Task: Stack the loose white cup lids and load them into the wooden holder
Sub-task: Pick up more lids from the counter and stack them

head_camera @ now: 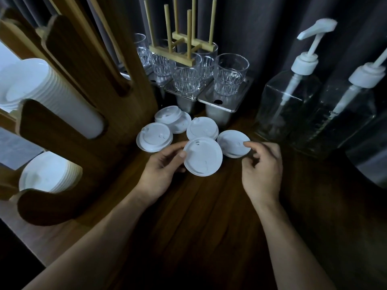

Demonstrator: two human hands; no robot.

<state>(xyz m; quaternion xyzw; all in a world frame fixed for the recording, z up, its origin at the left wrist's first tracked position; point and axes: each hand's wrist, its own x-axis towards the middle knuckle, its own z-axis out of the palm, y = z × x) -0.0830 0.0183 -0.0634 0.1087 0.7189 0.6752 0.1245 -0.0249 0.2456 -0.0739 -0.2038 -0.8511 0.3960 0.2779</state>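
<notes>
Several loose white cup lids lie on the dark wooden counter (209, 216). My left hand (161, 168) pinches the nearest lid (203, 156) by its left edge, thumb on top. My right hand (261, 166) reaches to the right lid (232, 146); its index fingertip touches that lid's right rim. Behind these lie a middle lid (202, 128), a left lid (154, 137) and an overlapping pair (172, 119). The wooden holder (69, 114) stands at the left, with a stack of white lids (52, 174) in a lower slot and a taller stack (62, 101) in an upper slot.
Clear drinking glasses (230, 76) stand on steel containers (219, 105) behind the lids, with a wooden peg rack (182, 49) on top. Two clear pump bottles (293, 97) stand at the right. A dark curtain hangs behind.
</notes>
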